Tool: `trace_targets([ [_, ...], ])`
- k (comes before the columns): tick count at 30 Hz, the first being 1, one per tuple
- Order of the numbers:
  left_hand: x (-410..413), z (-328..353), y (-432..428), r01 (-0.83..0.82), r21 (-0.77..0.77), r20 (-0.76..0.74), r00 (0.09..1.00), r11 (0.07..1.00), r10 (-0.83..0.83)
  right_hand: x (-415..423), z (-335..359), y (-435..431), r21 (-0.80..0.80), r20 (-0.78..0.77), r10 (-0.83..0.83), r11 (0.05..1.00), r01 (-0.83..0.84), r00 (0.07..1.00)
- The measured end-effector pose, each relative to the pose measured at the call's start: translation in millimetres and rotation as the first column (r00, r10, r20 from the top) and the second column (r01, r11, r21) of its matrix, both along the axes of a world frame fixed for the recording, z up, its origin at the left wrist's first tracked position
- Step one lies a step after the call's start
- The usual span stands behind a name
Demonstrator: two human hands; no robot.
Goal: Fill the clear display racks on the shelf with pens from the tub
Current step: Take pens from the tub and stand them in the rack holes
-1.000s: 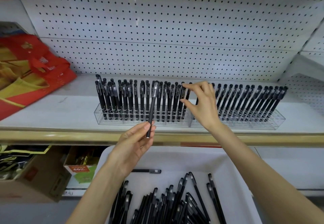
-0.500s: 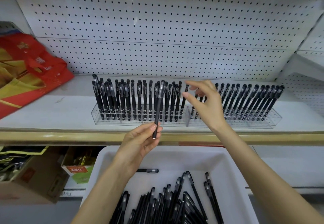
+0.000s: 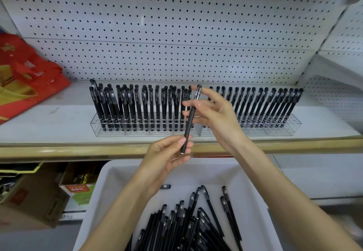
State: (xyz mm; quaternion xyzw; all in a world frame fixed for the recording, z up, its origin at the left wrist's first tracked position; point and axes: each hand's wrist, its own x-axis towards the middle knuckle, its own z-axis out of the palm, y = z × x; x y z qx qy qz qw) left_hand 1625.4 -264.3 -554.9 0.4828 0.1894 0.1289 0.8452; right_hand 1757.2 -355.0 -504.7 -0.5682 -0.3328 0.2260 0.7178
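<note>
Head view shows us the pen (image 3: 190, 119) upright just before the clear racks (image 3: 137, 134), its lower end pinched by the left hand (image 3: 167, 156). The right hand (image 3: 220, 117) lays its fingers against the cap end, though we cannot tell if they grip. A loose handover could drop it into the tub (image 3: 117, 182) or topple the standing pens (image 3: 145, 109). The right hand hides where the racks have room.

Bare forearms (image 3: 121, 211), unadorned left hand (image 3: 167, 158) and right hand (image 3: 218, 113)
</note>
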Motion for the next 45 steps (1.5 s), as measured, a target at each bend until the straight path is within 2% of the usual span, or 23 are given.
trace_targets([
  [3,3.0,-0.7,-0.7,0.024,-0.037,0.022,0.999,0.999,-0.023,3.7,1.7,-4.5,0.007,-0.016,-0.023,1.0,0.023,1.0],
  [6,5.0,0.2,-1.3,0.041,0.023,0.018,0.999,0.999,-0.041,6.7,7.2,-9.1,-0.002,0.054,-0.026,1.0,0.026,0.998],
  [8,7.2,-0.8,2.1,-0.011,0.207,-0.011,1.0,0.978,0.014,9.3,13.2,-12.0,-0.004,0.131,-0.041,0.999,0.041,0.991],
  [9,8.7,-2.4,6.1,-0.069,0.381,-0.025,0.996,0.922,0.085,12.7,15.9,-13.2,-0.008,0.169,-0.067,0.998,0.069,0.983],
  [10,9.8,-5.6,12.0,-0.127,0.599,-0.017,0.985,0.79,0.172,17.6,17.7,-13.8,-0.016,0.209,-0.104,0.994,0.109,0.972],
  [11,10.4,-9.6,18.9,-0.153,0.815,0.013,0.969,0.558,0.247,23.3,18.4,-14.3,-0.029,0.256,-0.142,0.988,0.155,0.956],
  [12,10.5,-13.2,26.0,-0.118,0.958,0.039,0.957,0.263,0.287,29.5,18.1,-14.1,-0.041,0.309,-0.178,0.979,0.2,0.934],
  [13,11.1,-17.9,32.9,-0.049,0.999,0.048,0.955,-0.005,0.292,35.7,16.9,-13.2,-0.051,0.358,-0.21,0.969,0.243,0.91],
  [14,12.2,-22.9,38.5,0.015,0.983,0.037,0.96,-0.184,0.278,41.2,15.4,-11.9,-0.054,0.397,-0.239,0.958,0.282,0.886],
  [15,13.2,-26.1,41.7,0.077,0.958,-0.001,0.964,-0.276,0.266,45.7,13.4,-10.0,-0.047,0.426,-0.268,0.947,0.316,0.864],
  [16,14.6,-28.2,43.2,0.126,0.938,-0.039,0.964,-0.323,0.264,49.7,11.3,-7.5,-0.034,0.446,-0.296,0.938,0.346,0.845],
  [20,20.8,-32.5,42.7,0.193,0.881,-0.072,0.957,-0.432,0.281,56.1,1.1,2.8,0.017,0.491,-0.346,0.921,0.389,0.8],
  [25,24.9,-33.3,44.6,0.267,0.871,-0.143,0.941,-0.412,0.307,60.6,-14.7,10.7,-0.029,0.568,-0.297,0.925,0.379,0.768],
  [33,30.4,-32.5,47.0,0.288,0.866,-0.158,0.933,-0.408,0.324,63.3,-38.8,18.0,-0.119,0.656,-0.206,0.922,0.369,0.726],
  [35,30.5,-31.6,47.5,0.291,0.863,-0.157,0.931,-0.413,0.328,62.6,-43.6,18.0,-0.119,0.7,-0.195,0.917,0.381,0.687],
  [39,30.7,-29.8,48.0,0.309,0.857,-0.172,0.926,-0.413,0.336,65.1,-48.3,19.3,-0.051,0.801,-0.237,0.887,0.458,0.549],
  [45,31.1,-28.4,47.7,0.328,0.856,-0.196,0.921,-0.4,0.336,68.3,-47.6,21.0,-0.059,0.828,-0.241,0.86,0.507,0.506],
])
